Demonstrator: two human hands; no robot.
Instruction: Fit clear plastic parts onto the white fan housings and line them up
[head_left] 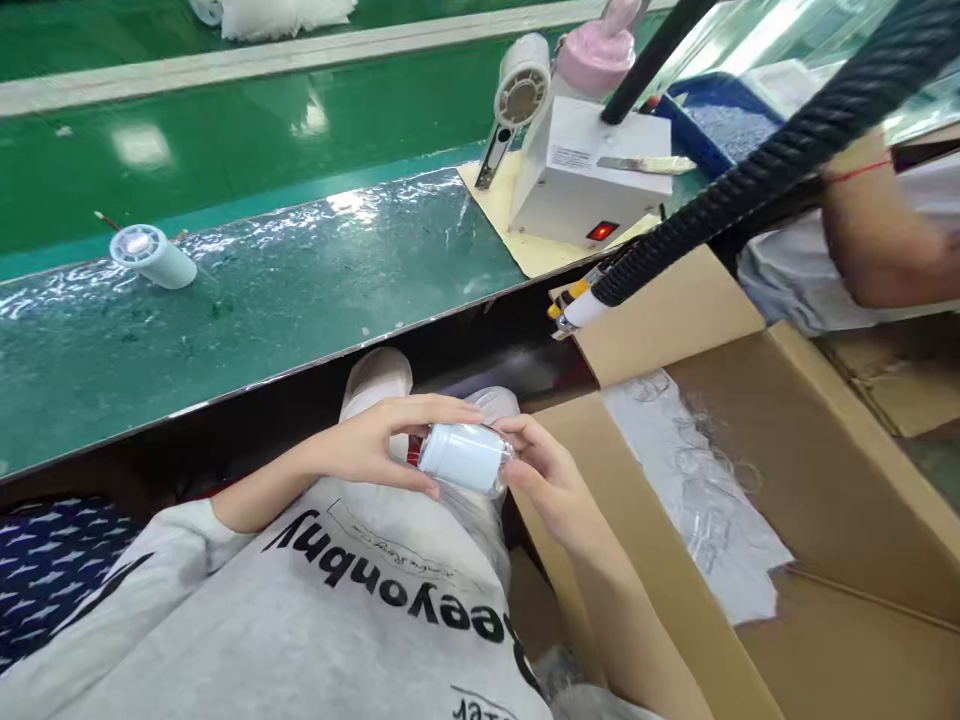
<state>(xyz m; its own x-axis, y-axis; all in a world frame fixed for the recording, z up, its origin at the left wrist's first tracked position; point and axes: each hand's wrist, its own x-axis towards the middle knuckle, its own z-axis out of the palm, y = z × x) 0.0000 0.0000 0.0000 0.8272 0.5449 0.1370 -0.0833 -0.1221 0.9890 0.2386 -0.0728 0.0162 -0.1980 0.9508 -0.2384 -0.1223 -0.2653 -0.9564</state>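
The smooth, pale blue, plastic-looking cylinder (461, 455) is held over the person's lap, lying roughly sideways between the two hands, near the long dark green bench top (337, 285) and left of the open brown cardboard box (611, 490); the left hand (375, 440) is curved round its left end, fingers along the far side and thumb on the near side; the right hand (551, 480) grips the clear, glossy right end between fingers and thumb; a small red part (414, 450) shows at the left end, though too little of it to say what it is.

The cylinder looks light enough for fingertips and stiff enough to keep its shape; its sleek skin could turn or slip under a loose hold; the clear end seems thin, likelier to scuff or crack than the blue wall; the surest hold is probably round the middle of the body, thumb opposite fingers, with little pressure on the red part.

A similar pale blue cylinder with a vented round end (157, 258) lies on the bench, far left.
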